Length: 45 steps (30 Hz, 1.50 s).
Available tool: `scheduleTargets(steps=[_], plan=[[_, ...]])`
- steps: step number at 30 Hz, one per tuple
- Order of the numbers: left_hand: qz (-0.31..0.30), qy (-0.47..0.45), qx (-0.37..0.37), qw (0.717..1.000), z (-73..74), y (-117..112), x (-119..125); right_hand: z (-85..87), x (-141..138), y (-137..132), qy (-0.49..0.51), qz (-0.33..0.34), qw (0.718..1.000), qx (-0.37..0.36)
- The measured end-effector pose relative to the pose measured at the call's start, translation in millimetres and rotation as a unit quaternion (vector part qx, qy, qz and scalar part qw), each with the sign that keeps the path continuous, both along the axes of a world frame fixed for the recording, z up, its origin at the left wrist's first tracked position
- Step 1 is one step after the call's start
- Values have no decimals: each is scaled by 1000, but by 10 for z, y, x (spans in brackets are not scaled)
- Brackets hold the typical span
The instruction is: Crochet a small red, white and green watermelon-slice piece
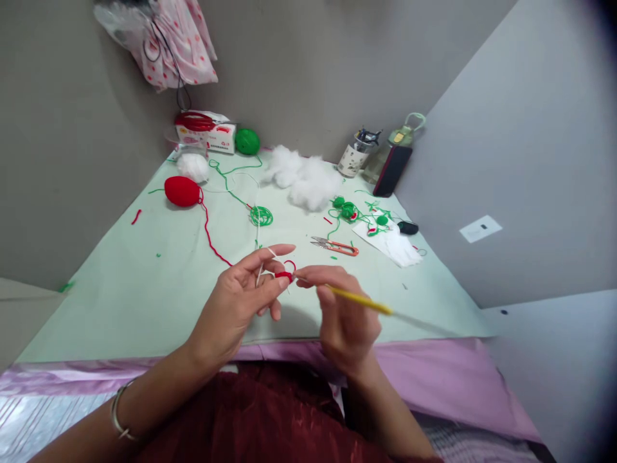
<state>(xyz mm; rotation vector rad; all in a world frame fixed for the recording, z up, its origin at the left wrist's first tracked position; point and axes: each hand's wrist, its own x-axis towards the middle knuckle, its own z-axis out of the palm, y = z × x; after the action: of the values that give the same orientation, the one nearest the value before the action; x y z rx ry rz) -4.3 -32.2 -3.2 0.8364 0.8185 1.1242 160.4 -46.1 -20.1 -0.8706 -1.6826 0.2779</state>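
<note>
Between the thumb and fingers of my left hand (250, 286) is a small red crochet piece (284, 276), pinched near its edge. White yarn (259, 231) runs from the table over my left index finger, which is stretched out. My right hand (344, 308) grips a crochet hook (359, 297) by its yellow handle, its tip end pointing left at the red piece. Whether the tip is inside a stitch I cannot tell. Red yarn (208, 225) leads from a red yarn ball (182, 191) toward my left hand.
White stuffing (308, 180) lies at the back centre. Orange-handled thread snips (340, 246) rest beyond my right hand, near green crocheted pieces (348, 211) and a white tissue (390, 241). A white yarn ball (193, 167), green yarn ball (247, 141), phone (393, 171), bottle (378, 164) and pen cup (354, 157) stand behind.
</note>
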Motion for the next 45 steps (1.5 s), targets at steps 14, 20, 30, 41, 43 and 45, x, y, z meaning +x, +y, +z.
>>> scheduleTargets(steps=[14,20,30,41,43,45], plan=[[-61,-91,-61,992,2,46,15,24,-28,79,141,61,985,-81],[-60,-112,-86,988,-15,65,44,-93,-42,12,-52,-57,995,60],[-37,-82,-48,995,-13,61,16,20,-26,93,200,86,967,-135],[-29,-52,-46,997,34,46,-20,51,11,35,219,72,959,-163],[-20,-37,-32,999,40,38,-4,50,10,3,135,36,985,-100],[-6,-24,-16,1000,35,24,17,21,9,-20,40,14,999,-28]])
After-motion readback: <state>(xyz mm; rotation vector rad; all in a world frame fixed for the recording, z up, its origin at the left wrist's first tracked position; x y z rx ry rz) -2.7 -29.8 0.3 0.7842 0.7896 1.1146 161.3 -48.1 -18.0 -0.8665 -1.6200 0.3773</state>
